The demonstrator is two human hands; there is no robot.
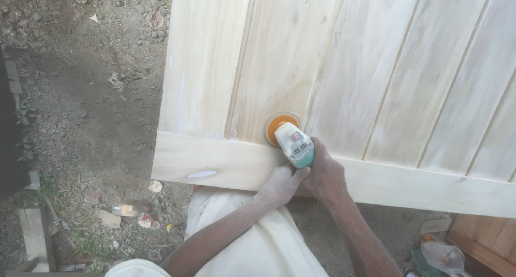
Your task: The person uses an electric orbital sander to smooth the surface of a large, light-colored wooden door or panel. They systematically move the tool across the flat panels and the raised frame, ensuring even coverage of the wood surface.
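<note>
Both hands close on a small angle grinder (294,144) with a pale body, teal rear and orange sanding disc (275,125). The right hand (324,176) wraps its fingers round the teal rear of the tool; the left hand (280,184), dusted white, grips the same body from below, thumb up against the casing. The disc sits flat on the pale wooden door panel (344,67), just above the panel's bottom rail (226,164) and right at the groove between two vertical boards.

Taken from the grinder: the rail's lower edge runs just below the hands, and past it lie a white cloth (258,245) over the person's lap and bare dirt ground (97,121). The panel's left edge stands well to the left of the disc, with one full board between. Above and to the right the boards stretch on unobstructed to the frame's border. Litter (129,211) and a plank offcut (35,236) lie far down-left; a plastic bag (443,255) sits down-right.
</note>
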